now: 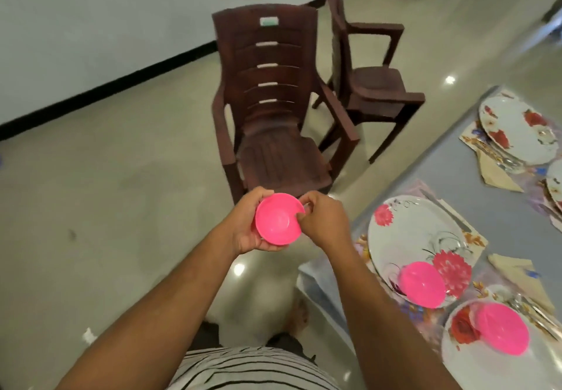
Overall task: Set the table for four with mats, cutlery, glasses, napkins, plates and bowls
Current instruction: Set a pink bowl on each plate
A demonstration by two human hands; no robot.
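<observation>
I hold a stack of pink bowls [278, 219] in front of me, over the floor. My left hand [248, 231] cups the stack from below and the left. My right hand [322, 219] pinches the rim of the top bowl at its right side. On the grey table [450, 173] to the right lie floral plates on patterned mats. The nearest middle plate [407, 231] carries a pink bowl [422, 284]. The plate at the bottom right [462, 356] carries another pink bowl [503, 327]. A far plate [517, 129] has no bowl. Folded napkins [498, 177] and cutlery [447, 207] lie beside the plates.
Two dark brown plastic chairs stand ahead on the tiled floor: one [273, 122] straight in front, another [371, 76] behind it to the right. A white wall with a black skirting [106, 85] runs along the left. The table's corner [304, 271] is near my right forearm.
</observation>
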